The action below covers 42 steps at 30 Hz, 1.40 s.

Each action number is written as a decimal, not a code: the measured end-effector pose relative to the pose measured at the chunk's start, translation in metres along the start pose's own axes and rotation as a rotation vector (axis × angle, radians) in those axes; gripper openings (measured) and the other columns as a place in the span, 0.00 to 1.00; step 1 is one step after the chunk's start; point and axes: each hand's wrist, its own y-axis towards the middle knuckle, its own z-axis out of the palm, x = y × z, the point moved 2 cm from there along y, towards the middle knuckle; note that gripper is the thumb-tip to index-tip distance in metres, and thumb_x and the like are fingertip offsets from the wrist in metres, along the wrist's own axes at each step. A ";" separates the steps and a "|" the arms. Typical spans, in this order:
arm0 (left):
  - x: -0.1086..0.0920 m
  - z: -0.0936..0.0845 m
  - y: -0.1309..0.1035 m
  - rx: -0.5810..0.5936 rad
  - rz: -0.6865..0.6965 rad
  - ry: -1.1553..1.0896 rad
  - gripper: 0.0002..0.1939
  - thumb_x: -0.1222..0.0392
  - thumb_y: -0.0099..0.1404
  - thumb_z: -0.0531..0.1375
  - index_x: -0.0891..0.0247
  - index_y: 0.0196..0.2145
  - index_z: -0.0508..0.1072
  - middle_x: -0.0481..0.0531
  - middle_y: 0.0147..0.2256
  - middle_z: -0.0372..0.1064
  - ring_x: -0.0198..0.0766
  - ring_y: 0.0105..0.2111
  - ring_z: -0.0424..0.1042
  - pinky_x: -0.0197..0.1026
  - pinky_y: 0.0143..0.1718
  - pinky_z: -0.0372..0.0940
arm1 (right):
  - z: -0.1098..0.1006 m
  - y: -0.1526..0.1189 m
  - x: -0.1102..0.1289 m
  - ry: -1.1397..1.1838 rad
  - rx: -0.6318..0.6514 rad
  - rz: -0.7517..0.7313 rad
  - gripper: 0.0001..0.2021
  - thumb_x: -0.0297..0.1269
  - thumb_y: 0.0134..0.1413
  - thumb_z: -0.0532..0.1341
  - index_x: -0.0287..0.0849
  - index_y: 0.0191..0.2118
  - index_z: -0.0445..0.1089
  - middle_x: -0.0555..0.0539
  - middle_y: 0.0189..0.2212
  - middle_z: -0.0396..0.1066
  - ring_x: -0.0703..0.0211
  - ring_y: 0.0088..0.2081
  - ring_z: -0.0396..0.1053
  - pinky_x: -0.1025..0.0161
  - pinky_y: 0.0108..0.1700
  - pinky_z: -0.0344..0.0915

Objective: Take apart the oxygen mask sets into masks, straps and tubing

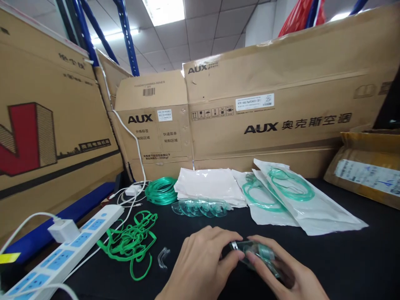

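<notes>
In front of me my right hand (290, 266) is closed round a clear green oxygen mask (265, 253), thumb on the near side and fingers over the far side. My left hand (203, 260) pinches a small shiny metal nose clip (234, 246) at the mask's left edge, between thumb and forefinger. Both hands cover much of the mask. Just beyond them lies a row of several more clear green masks (203, 208). Left of my left hand are a few small clear bent plastic pieces (163, 257) and a tangle of green elastic straps (133, 239).
Coiled green tubing (161, 191) sits beside a stack of white pouches (208, 183). Farther right are packed pouches (325, 212) with tubing inside. A power strip (65, 252) with white cables runs along the left. Cardboard panels (218, 146) wall the back; a taped carton (368, 166) stands right.
</notes>
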 end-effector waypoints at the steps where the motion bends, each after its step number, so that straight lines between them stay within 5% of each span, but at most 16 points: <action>1: 0.003 -0.005 -0.004 -0.001 0.000 -0.001 0.11 0.58 0.69 0.64 0.49 0.49 0.77 0.46 0.43 0.78 0.44 0.42 0.76 0.46 0.52 0.67 | 0.000 0.001 -0.004 -0.012 -0.006 0.004 0.22 0.55 0.57 0.65 0.49 0.52 0.73 0.48 0.41 0.81 0.49 0.45 0.80 0.68 0.46 0.75; 8: 0.055 -0.038 -0.043 0.044 -0.025 0.096 0.02 0.61 0.70 0.62 0.57 0.39 0.71 0.47 0.46 0.73 0.41 0.49 0.71 0.54 0.67 0.51 | 0.004 0.001 -0.007 -0.123 -0.016 -0.057 0.23 0.56 0.56 0.65 0.50 0.53 0.74 0.48 0.43 0.82 0.50 0.42 0.81 0.68 0.40 0.76; 13: 0.079 -0.055 -0.056 0.093 0.014 0.188 0.04 0.57 0.71 0.62 0.57 0.36 0.73 0.50 0.47 0.74 0.44 0.50 0.69 0.50 0.58 0.61 | 0.004 -0.001 0.004 -0.169 -0.024 -0.088 0.21 0.54 0.57 0.65 0.50 0.53 0.74 0.49 0.44 0.81 0.52 0.42 0.81 0.69 0.41 0.75; 21: 0.088 -0.071 -0.065 0.067 0.012 0.291 0.04 0.56 0.69 0.63 0.55 0.41 0.77 0.48 0.45 0.76 0.45 0.50 0.71 0.50 0.57 0.64 | 0.005 -0.001 0.008 -0.168 -0.024 -0.113 0.20 0.53 0.57 0.65 0.50 0.51 0.76 0.49 0.42 0.82 0.51 0.41 0.81 0.67 0.41 0.75; 27: 0.098 -0.072 -0.069 0.050 0.009 0.326 0.21 0.51 0.69 0.64 0.48 0.58 0.73 0.49 0.53 0.73 0.47 0.56 0.69 0.54 0.64 0.59 | 0.006 -0.001 0.007 -0.182 -0.019 -0.120 0.20 0.53 0.57 0.65 0.51 0.51 0.76 0.49 0.44 0.81 0.50 0.43 0.80 0.65 0.42 0.75; 33: 0.101 -0.074 -0.069 0.075 0.009 0.307 0.13 0.52 0.70 0.62 0.50 0.51 0.78 0.50 0.51 0.73 0.47 0.54 0.70 0.53 0.62 0.61 | 0.008 -0.002 0.011 -0.233 0.034 -0.189 0.16 0.47 0.58 0.66 0.52 0.50 0.74 0.49 0.48 0.79 0.50 0.48 0.78 0.63 0.49 0.73; 38: 0.106 -0.077 -0.075 0.089 -0.029 0.312 0.18 0.48 0.70 0.62 0.46 0.56 0.74 0.49 0.56 0.70 0.50 0.60 0.65 0.58 0.66 0.56 | 0.010 -0.004 0.021 -0.226 0.072 -0.271 0.11 0.40 0.58 0.65 0.53 0.48 0.75 0.49 0.47 0.78 0.52 0.49 0.76 0.61 0.52 0.70; 42: 0.090 -0.078 -0.058 0.068 0.016 0.300 0.17 0.49 0.72 0.60 0.48 0.56 0.73 0.49 0.56 0.70 0.48 0.58 0.67 0.54 0.65 0.58 | 0.003 0.004 0.036 -0.256 0.137 -0.268 0.12 0.43 0.57 0.68 0.53 0.46 0.79 0.49 0.44 0.78 0.52 0.47 0.77 0.62 0.50 0.71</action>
